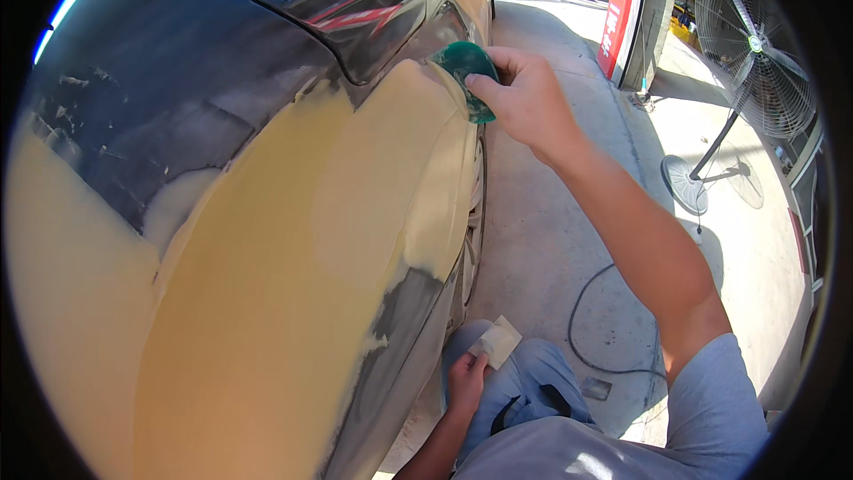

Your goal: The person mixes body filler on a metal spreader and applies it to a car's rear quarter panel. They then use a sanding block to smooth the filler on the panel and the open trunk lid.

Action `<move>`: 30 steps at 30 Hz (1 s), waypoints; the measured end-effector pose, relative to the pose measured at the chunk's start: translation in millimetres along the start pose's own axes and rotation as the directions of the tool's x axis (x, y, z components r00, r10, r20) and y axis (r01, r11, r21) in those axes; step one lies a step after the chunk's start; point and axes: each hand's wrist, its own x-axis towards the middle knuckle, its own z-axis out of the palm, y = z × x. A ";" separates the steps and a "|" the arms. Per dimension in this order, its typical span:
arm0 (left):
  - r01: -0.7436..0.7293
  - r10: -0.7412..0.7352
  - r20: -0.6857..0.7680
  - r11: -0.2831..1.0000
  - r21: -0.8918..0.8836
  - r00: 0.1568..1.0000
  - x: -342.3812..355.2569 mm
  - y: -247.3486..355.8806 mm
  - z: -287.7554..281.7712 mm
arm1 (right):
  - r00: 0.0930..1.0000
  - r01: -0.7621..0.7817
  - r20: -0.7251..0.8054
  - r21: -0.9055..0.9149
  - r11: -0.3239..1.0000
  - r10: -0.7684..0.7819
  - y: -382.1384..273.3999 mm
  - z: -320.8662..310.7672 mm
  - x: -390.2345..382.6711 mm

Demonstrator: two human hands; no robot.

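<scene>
At the upper middle, the nearer right hand (513,89) pinches a green scraper (462,69) at the edge of the long tan paste (302,204) on the car (209,80), which stretches toward the lower left, while the left hand (466,380), lower middle, pinches 1 pale square (496,341).

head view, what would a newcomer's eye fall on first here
The broad yellowish coating over the dark car, filling the left and centre, stands out most. Near its upper right edge, the right hand holds a green spreader; at lower centre, the left hand holds a pale square piece. A large fan stands at upper right.
</scene>
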 end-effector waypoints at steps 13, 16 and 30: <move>0.009 -0.009 -0.033 1.000 0.020 0.999 -0.1 -5.0 -1.9 | 0.997 0.069 0.036 -0.185 0.980 -0.064 1.8 21.5 12.9; -0.012 0.012 -0.025 1.000 0.014 1.000 1.6 -8.5 -3.7 | 0.994 0.100 0.054 -0.123 0.987 -0.094 -24.8 28.8 -15.5; -0.030 0.031 -0.014 0.998 0.056 0.999 -1.3 -13.3 0.2 | 0.823 0.550 0.216 -0.075 0.832 -0.525 -102.5 64.0 -157.2</move>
